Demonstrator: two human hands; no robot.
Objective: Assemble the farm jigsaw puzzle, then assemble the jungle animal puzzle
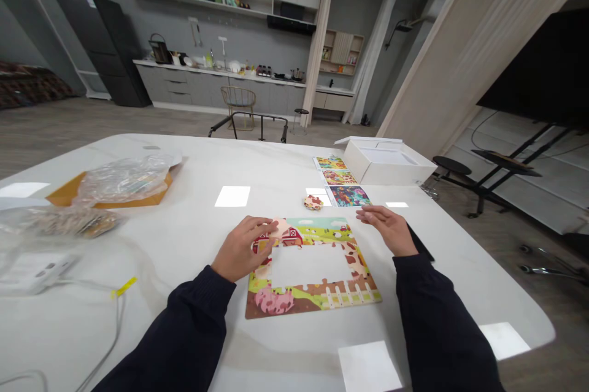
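Note:
In the head view, my left hand [243, 248] is closed over the upper left of a farm-scene jigsaw puzzle [294, 303]. Between its thumb and fingers is a pale pink puzzle piece [278, 229]. The puzzle's frame is filled round the sides, with a rectangular gap in the middle showing white table. A pig, a red barn and a white fence are printed on it. My right hand [389, 231] hovers beside the upper right corner, its fingers loosely stretched out, with nothing visible in them. A small pile of puzzle pieces [313, 202] lies beyond the puzzle.
Picture sheets [340, 178] lie near an open white box [381, 162] at the back right. A dark flat object [421, 242] is partly behind my right hand. Plastic-wrapped items [124, 180], a bag of pieces [78, 222] and a power strip [39, 272] with cables occupy the left.

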